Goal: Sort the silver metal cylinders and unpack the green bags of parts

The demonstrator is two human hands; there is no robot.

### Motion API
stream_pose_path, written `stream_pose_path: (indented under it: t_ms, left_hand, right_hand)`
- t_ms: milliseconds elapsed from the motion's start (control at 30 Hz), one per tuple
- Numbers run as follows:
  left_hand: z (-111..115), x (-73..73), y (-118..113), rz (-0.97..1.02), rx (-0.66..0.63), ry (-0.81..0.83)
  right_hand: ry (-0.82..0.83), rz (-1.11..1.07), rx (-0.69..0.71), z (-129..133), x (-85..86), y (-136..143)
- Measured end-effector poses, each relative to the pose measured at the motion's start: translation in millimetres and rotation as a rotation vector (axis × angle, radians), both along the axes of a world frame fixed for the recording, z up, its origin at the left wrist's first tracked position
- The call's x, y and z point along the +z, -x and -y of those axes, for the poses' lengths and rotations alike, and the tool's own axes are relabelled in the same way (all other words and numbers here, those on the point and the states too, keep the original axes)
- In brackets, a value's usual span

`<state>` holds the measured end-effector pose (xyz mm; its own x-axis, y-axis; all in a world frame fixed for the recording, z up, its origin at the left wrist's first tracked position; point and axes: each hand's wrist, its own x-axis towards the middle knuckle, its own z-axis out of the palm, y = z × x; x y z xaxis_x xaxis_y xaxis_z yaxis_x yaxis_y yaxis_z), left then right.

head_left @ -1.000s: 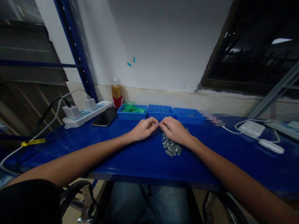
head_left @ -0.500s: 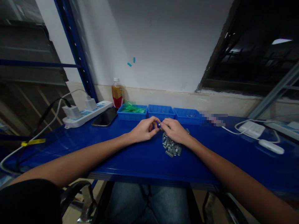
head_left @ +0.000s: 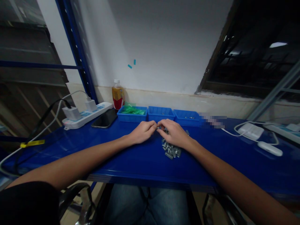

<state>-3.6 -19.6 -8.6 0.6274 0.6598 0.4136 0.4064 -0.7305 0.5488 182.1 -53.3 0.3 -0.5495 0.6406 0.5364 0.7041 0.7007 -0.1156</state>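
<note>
closed from looser curl: bare left hand (head_left: pixel 142 132), fingertips pinching small silvery metal piece (head_left: pixel 159 127), best kept steady, free end exposed; bare right hand (head_left: pixel 174 133), thumb and fingers parted.

- Two hands: left hand (head_left: pixel 144 132), right hand (head_left: pixel 173 132)
- Three blue bins (head_left: pixel 132 117)
- Two power strips (head_left: pixel 103 108), two white plugs (head_left: pixel 71 113) in the nearer-left one
- Two blue tape pieces (head_left: pixel 129 66)
- One bottle (head_left: pixel 118 96), one phone (head_left: pixel 104 119), one yellow tag (head_left: pixel 32 143)
- Metal parts (head_left: pixel 172 151): many, uncountable

Dim, soft-edged view with a pale glare on dark glass (head_left: pixel 257 59).
</note>
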Motion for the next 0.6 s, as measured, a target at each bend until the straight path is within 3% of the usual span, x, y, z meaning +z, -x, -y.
stream_pose_path:
  t_ms: [200, 467, 600]
  left_hand:
    - [0.7, 0.4, -0.6, -0.064, -0.017, -0.007]
    - [7.5, 0.0, 0.5, -0.276, -0.288, -0.206]
    - [8.4, 1.4, 1.3, -0.333, -0.292, -0.228]
  right_hand:
    - [-0.054, 0.03, -0.065, -7.0, 5.1, -7.3]
    - [-0.126, -0.125, -0.496, -53.2, -1.3, -83.5]
    - [-0.138, -0.136, -0.706, -64.4, -8.7, -112.2]
